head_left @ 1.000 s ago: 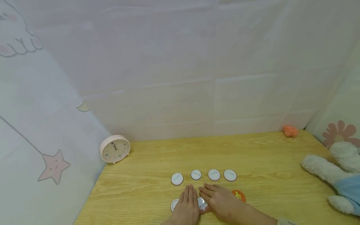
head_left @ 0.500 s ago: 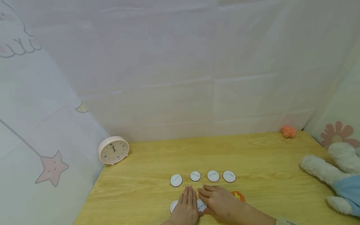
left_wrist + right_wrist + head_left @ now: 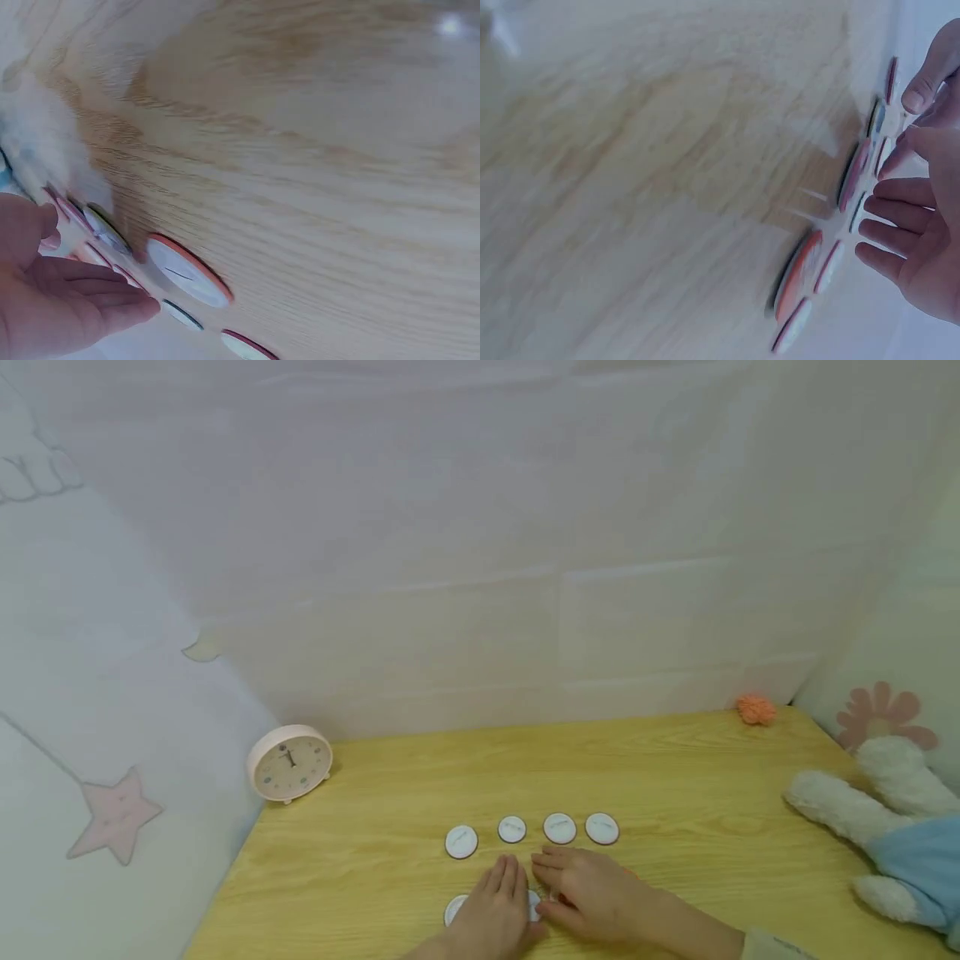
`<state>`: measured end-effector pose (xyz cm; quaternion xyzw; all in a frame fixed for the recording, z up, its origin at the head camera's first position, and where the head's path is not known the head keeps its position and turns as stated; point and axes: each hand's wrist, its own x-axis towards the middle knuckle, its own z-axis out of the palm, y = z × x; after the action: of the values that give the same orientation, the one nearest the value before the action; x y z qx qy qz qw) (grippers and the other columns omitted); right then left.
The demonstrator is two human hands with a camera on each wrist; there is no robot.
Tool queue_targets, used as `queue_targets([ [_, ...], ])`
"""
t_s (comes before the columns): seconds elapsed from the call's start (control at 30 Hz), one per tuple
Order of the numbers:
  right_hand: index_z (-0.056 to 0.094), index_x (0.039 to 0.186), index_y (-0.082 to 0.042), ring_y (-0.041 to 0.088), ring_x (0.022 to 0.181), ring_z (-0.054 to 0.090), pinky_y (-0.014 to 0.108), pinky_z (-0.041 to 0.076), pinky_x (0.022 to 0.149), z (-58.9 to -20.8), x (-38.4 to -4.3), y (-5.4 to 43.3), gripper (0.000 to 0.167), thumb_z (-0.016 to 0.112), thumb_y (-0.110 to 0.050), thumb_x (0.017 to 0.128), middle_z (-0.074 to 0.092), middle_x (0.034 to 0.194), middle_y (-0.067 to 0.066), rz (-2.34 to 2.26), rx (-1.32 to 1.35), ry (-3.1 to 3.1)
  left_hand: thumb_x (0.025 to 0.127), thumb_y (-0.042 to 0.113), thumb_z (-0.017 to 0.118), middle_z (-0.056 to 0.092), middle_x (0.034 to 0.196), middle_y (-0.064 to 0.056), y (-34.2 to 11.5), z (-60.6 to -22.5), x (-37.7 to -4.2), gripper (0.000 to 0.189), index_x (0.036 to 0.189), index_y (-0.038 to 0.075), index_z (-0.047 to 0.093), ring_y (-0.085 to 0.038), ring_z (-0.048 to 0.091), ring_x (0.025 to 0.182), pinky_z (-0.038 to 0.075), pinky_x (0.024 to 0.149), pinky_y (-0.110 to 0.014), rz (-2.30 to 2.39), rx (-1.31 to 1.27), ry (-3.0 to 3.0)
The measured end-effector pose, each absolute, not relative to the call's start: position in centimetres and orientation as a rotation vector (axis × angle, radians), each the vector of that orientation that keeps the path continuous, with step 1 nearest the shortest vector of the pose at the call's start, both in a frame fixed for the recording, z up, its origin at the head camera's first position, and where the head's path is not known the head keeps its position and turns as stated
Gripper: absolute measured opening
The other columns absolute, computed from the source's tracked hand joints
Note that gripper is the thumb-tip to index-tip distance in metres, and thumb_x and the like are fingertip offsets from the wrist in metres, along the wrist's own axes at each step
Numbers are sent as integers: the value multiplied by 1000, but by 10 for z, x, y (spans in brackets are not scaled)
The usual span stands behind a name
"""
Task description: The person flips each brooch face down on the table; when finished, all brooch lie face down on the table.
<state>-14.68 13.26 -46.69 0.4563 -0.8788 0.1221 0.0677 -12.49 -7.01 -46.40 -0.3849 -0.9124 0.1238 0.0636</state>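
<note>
My left hand [image 3: 495, 906] lies with straight fingers together at the table's near side, between a white-backed button badge [image 3: 454, 910] on its left and another badge [image 3: 534, 906] on its right. Both badges are partly covered by it. Just to the right, my right hand [image 3: 588, 889] is held low with its fingers extended, over part of an orange badge [image 3: 632, 872]. In the right wrist view the fingers of the right hand [image 3: 922, 240] are spread slightly beside the badges and pinch nothing. The left wrist view shows the left hand [image 3: 75, 307] near an orange-rimmed badge [image 3: 187, 270].
Beyond the hands, a row of badges lies pin side up, among them a small badge [image 3: 512, 829] and a right-end badge [image 3: 602, 828]. A round clock [image 3: 291, 764] stands at the back left. A plush toy [image 3: 892, 843] lies right; an orange fuzzy item [image 3: 756, 709] sits at the back.
Both hands have shifted slightly right relative to the badges. The orange badge is now more covered by the right hand. The head view has turned a little to the right.
</note>
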Motion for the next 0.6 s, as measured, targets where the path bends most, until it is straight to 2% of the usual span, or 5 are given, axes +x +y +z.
queue_targets([
  [0.27,67,118,-1,31,115,60,43,53,90,-465,-137,169,51,54,-45,98,65,122,16,240,1315,-2641,96,53,52,64,123,-14,-47,-467,-124,62,123,-2,64,-23,58,119,50,92,-26,280,-1269,-2590],
  [0.5,63,125,2,34,118,58,46,53,90,-470,-128,181,63,46,-53,98,61,128,18,256,1280,-2753,98,45,54,56,135,-15,-42,-461,-133,58,133,-1,57,-25,50,128,46,100,-29,309,-1322,-2785],
  [0.6,63,124,2,34,117,58,44,53,89,-471,-128,181,63,46,-52,98,62,127,18,215,1285,-2730,99,46,52,54,137,-15,-40,-459,-135,59,134,-1,56,-24,49,130,45,101,-29,311,-1332,-2814],
])
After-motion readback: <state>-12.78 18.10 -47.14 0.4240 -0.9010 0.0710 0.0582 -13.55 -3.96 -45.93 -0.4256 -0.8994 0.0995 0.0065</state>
